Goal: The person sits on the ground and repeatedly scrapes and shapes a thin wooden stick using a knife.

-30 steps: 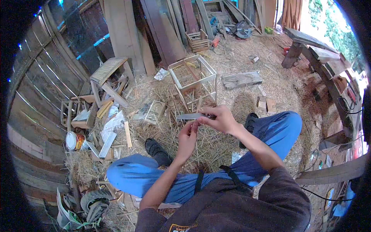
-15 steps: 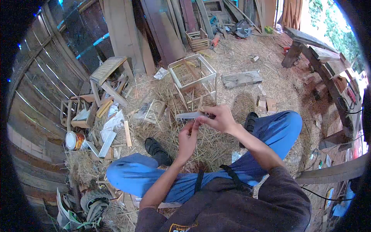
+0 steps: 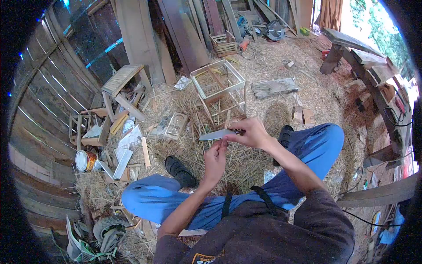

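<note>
One knife (image 3: 216,135) gripped in right fingers (image 3: 242,125) — left fingers (image 3: 223,145) pinched closed beside it, contents unclear — shirt print (image 3: 208,258) barely legible.

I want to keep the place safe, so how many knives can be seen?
1: the knife is in the right hand, its blade pointing left, near the left hand. Others may be hidden in the straw.

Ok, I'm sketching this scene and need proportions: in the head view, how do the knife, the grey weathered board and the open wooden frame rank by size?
1. Open wooden frame
2. Grey weathered board
3. Knife, its handle mostly hidden by the right hand
</note>
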`<control>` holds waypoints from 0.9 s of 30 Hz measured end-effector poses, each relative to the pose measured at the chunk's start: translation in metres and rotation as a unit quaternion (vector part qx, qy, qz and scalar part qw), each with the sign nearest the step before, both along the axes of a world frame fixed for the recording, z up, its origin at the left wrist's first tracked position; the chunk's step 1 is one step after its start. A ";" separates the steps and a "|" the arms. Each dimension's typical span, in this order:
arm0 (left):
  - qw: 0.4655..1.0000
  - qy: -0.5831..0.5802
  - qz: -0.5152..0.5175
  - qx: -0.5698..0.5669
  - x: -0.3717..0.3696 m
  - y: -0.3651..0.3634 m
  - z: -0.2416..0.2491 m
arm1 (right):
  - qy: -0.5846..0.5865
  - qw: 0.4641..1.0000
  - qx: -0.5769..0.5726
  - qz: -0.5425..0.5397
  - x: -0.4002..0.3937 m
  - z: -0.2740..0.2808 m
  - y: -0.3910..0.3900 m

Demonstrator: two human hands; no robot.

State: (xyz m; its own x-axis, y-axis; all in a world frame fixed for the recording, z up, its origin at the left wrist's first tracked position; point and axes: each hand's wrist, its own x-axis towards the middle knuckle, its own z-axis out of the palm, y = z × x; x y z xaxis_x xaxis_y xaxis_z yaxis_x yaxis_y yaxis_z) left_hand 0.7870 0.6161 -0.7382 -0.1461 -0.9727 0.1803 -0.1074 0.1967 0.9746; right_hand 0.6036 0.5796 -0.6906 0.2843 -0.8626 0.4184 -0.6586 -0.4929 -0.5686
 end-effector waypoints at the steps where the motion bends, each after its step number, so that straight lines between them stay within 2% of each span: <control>1: 1.000 0.003 -0.001 -0.007 0.000 -0.001 -0.006 | 0.014 1.000 -0.005 -0.004 -0.001 -0.001 -0.001; 2: 1.000 0.007 -0.002 -0.015 0.000 -0.001 -0.005 | 0.028 1.000 -0.011 -0.008 -0.003 -0.001 -0.002; 5: 0.994 0.056 -0.025 0.095 0.008 0.003 0.001 | 0.062 0.997 -0.042 -0.035 -0.013 -0.004 -0.008; 8: 0.989 0.074 -0.018 0.128 0.008 0.003 0.006 | 0.101 0.988 -0.092 -0.070 -0.021 -0.002 -0.012; 11: 0.988 0.091 -0.033 0.123 0.011 0.000 0.005 | 0.076 0.985 -0.142 -0.062 -0.014 0.003 -0.006; 14: 0.994 0.059 -0.025 0.086 0.016 -0.017 -0.004 | 0.056 0.996 -0.048 -0.059 -0.011 -0.006 -0.010; 17: 0.996 0.069 -0.018 0.056 0.014 -0.024 0.006 | 0.031 0.998 -0.017 -0.055 -0.007 -0.004 -0.010; 20: 0.969 0.119 -0.110 0.184 0.020 -0.023 0.017 | -0.015 0.999 -0.018 -0.026 0.000 0.004 -0.004; 23: 0.983 0.088 -0.109 0.119 0.011 -0.024 0.015 | -0.004 1.000 -0.021 -0.013 0.001 -0.003 -0.008; 27: 0.976 0.118 -0.116 0.144 0.008 -0.021 0.014 | -0.036 0.999 -0.019 0.002 0.001 0.000 -0.007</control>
